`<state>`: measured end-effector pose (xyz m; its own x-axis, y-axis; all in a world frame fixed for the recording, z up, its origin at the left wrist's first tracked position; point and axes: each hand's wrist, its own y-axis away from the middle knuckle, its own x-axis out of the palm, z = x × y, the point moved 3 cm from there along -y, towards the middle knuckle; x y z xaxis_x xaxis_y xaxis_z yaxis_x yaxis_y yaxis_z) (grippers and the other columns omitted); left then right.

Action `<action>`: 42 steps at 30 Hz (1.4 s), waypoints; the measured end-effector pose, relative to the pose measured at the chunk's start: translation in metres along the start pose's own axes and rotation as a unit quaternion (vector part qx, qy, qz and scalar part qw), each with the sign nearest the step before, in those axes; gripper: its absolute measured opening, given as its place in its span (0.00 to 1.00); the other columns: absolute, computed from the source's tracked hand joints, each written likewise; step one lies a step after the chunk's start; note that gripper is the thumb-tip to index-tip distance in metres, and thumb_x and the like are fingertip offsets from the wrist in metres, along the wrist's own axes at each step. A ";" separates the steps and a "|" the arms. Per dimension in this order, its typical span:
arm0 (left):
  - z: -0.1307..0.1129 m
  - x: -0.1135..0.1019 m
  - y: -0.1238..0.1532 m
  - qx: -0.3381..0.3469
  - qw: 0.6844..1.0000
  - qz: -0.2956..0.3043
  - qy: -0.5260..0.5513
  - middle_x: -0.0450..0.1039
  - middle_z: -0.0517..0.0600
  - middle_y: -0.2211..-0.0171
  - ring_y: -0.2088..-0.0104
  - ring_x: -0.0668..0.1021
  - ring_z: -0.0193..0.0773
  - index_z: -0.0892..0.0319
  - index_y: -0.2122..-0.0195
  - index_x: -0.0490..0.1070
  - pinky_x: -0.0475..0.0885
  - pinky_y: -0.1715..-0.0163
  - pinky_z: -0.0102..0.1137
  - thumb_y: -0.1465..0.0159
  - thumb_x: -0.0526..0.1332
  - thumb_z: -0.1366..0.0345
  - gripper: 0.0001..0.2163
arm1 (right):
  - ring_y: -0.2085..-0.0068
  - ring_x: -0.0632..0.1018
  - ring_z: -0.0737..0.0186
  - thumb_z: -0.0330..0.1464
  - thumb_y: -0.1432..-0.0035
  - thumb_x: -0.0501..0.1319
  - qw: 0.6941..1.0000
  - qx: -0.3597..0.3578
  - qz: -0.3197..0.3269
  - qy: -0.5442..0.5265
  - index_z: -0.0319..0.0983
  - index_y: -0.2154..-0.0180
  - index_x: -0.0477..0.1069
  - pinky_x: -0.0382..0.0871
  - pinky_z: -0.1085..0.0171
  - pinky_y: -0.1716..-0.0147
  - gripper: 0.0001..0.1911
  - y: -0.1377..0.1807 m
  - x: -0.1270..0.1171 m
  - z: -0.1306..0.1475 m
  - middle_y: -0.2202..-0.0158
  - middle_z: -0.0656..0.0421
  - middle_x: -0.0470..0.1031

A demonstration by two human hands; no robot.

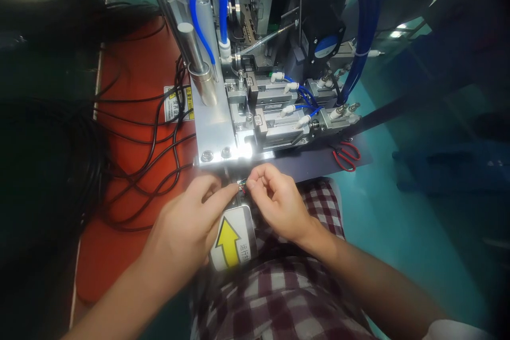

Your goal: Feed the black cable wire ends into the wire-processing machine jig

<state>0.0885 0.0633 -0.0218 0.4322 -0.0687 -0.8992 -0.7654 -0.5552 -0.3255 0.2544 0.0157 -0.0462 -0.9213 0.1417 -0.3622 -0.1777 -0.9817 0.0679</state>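
Note:
My left hand [190, 223] and my right hand [274, 199] meet just below the front edge of a metal machine [217, 122]. Both pinch the same small wire end with tiny coloured strands [241, 185] between thumb and fingertips. The fingers of both hands are closed around it. Under my hands sits a plate with a yellow arrow label [233, 238], above my checked lap [279, 287].
Red-handled scissors [346, 155] lie on a dark ledge to the right. Black cables [139, 154] loop over the red surface at the left. Blue air hoses [303, 96] and a steel cylinder [197, 64] stand on the machine. The teal floor [390, 234] spreads to the right.

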 end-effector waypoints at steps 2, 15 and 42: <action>0.000 0.000 0.000 -0.004 1.000 0.002 0.001 0.69 0.51 0.63 0.72 0.76 0.32 0.63 0.53 0.74 0.70 0.76 0.24 0.32 0.52 0.74 0.13 | 0.79 0.66 0.70 0.31 0.36 0.55 1.000 -0.005 -0.003 0.017 0.40 0.67 0.64 0.59 0.68 0.77 0.05 0.000 0.000 0.001 0.80 0.68 0.64; 0.000 0.001 0.001 0.008 1.000 0.002 -0.006 0.68 0.51 0.63 0.72 0.75 0.32 0.63 0.52 0.73 0.71 0.74 0.25 0.33 0.52 0.74 0.13 | 0.79 0.66 0.70 0.33 0.38 0.57 0.997 0.072 -0.006 -0.003 0.39 0.68 0.68 0.58 0.68 0.77 0.06 -0.001 -0.005 0.006 0.79 0.67 0.65; -0.001 -0.002 -0.001 -0.006 1.000 0.003 -0.009 0.70 0.51 0.64 0.72 0.77 0.32 0.61 0.54 0.74 0.70 0.75 0.24 0.31 0.51 0.72 0.13 | 0.82 0.59 0.73 0.36 0.47 0.66 0.960 0.193 0.010 -0.202 0.38 0.69 0.69 0.51 0.71 0.83 0.10 0.007 0.010 -0.009 0.83 0.69 0.61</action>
<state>0.0892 0.0627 -0.0196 0.4179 -0.0572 -0.9067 -0.7624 -0.5648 -0.3158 0.2469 0.0090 -0.0576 -0.9713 0.2365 0.0272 -0.2010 -0.8761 0.4383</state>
